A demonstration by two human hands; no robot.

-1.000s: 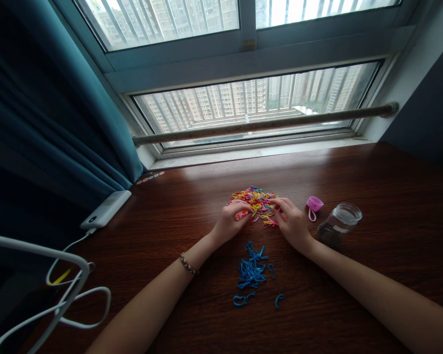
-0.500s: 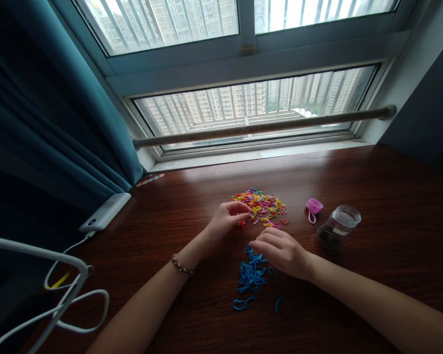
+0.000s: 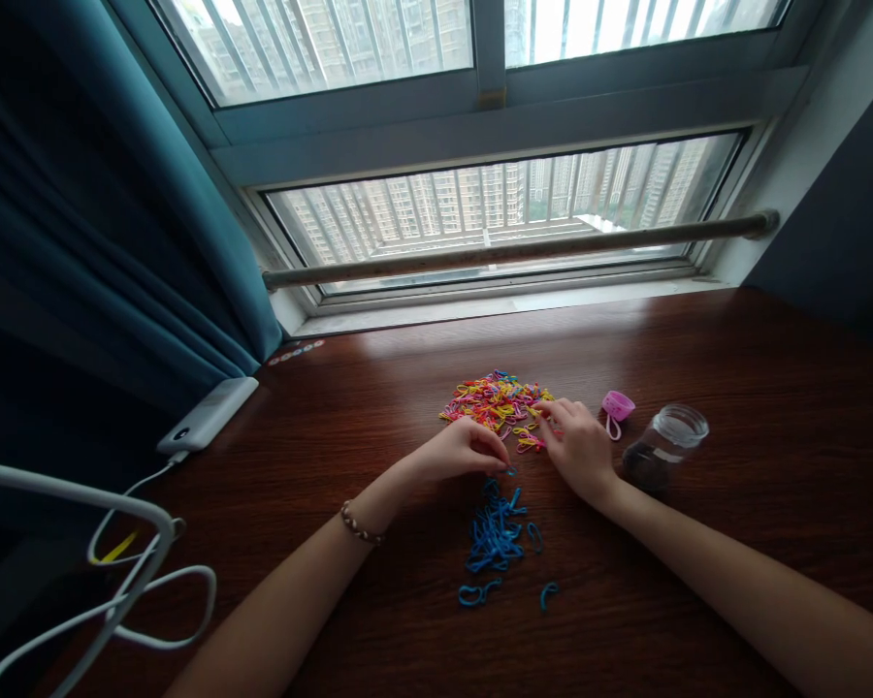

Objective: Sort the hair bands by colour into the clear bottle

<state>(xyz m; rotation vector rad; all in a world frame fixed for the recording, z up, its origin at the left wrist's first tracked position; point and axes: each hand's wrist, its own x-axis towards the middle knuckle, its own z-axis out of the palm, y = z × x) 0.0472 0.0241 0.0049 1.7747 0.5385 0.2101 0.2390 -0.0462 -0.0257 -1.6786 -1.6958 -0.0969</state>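
Note:
My left hand point(image 3: 467, 450) is closed in a pinch, with a small blue rubber band point(image 3: 510, 471) at its fingertips, just above the heap of blue rubber bands point(image 3: 496, 533). Beyond it lies a mixed pile of red, yellow and pink rubber bands point(image 3: 491, 397), a few blue ones among them. At that pile's right edge rests my right hand point(image 3: 576, 448), its fingers bent and somewhat apart, touching the bands; nothing shows in its grip. Several loose blue bands point(image 3: 548, 593) lie nearer to me.
A clear jar point(image 3: 665, 446) with dark contents and a small pink cup-shaped piece with a loop point(image 3: 618, 405) stand right of my right hand. A white power bank point(image 3: 210, 415) with a white cable point(image 3: 145, 514) lies left, by the blue curtain point(image 3: 189, 242). A window lies behind the wooden surface point(image 3: 378, 368).
My left hand has moved from the mixed pile toward me, over the blue heap's top, with a blue rubber band. My right hand has gone from the blue heap up to the mixed pile's right edge.

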